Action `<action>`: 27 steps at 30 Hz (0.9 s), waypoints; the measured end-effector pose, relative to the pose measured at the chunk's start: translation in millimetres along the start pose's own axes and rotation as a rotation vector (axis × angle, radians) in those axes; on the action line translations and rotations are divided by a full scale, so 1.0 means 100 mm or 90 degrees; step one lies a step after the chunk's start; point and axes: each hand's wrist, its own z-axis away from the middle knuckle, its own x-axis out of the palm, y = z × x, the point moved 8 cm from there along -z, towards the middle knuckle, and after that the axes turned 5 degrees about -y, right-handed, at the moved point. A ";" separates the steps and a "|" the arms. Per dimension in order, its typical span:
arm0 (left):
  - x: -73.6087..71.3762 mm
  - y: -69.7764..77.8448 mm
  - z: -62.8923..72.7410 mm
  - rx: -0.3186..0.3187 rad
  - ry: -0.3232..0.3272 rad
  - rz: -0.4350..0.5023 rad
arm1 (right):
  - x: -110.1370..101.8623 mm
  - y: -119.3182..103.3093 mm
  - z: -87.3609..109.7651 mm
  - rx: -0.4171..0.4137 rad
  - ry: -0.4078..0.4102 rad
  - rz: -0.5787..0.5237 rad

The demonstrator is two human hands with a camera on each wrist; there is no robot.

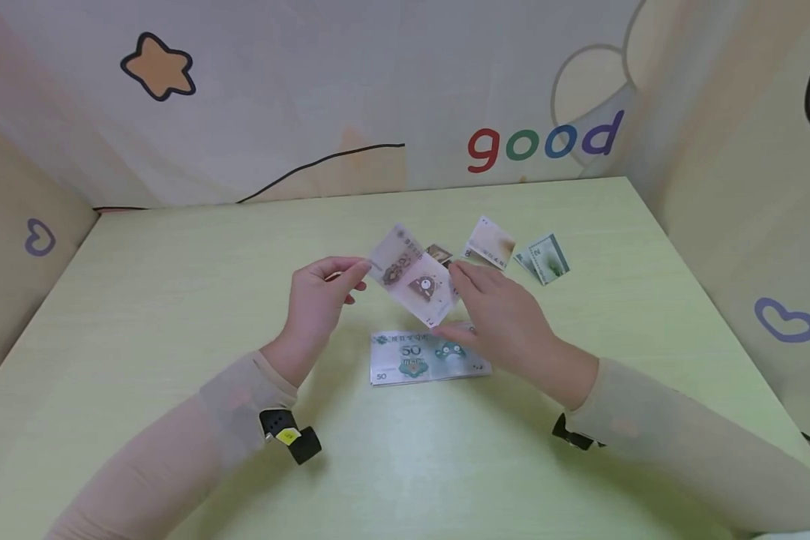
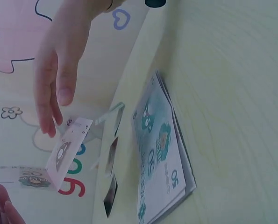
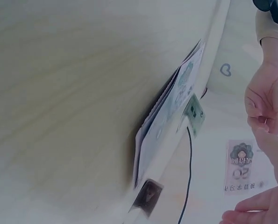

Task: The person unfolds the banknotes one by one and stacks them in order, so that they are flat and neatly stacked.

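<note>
In the head view, my left hand (image 1: 317, 296) pinches the left end of a pinkish play banknote (image 1: 427, 287) between thumb and fingertips. The note is raised, tilted and bent across its middle, with a printed brown cartoon on it. Around its right end lies my right hand (image 1: 506, 315), thumb and fingers spread apart; the left wrist view shows that hand (image 2: 61, 65) with fingers stretched beside the note (image 2: 66, 151). Whether its fingertips touch the paper is unclear. Below both hands, a stack of green play banknotes (image 1: 398, 367) marked 50 lies on the table.
Behind the hands stand several small folded notes: a brown one (image 1: 439, 253), a pale one (image 1: 490, 241) and a green one (image 1: 549, 259). The pale green table (image 1: 175, 315) meets printed curtains (image 1: 310, 90) at its back and sides.
</note>
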 end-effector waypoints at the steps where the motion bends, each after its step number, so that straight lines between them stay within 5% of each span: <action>1: 0.02 0.01 0.02 -0.002 -0.002 0.005 | 0.01 -0.01 -0.01 0.005 -0.007 0.011; 8: 0.12 0.02 0.10 -0.016 -0.016 0.041 | 0.10 -0.01 -0.05 0.049 -0.070 0.052; 18: 0.25 0.03 0.23 -0.055 -0.059 0.101 | 0.15 0.04 -0.07 0.053 -0.091 0.048; 27: 0.26 0.05 0.30 -0.057 -0.069 0.087 | 0.12 0.12 -0.07 0.062 -0.086 -0.049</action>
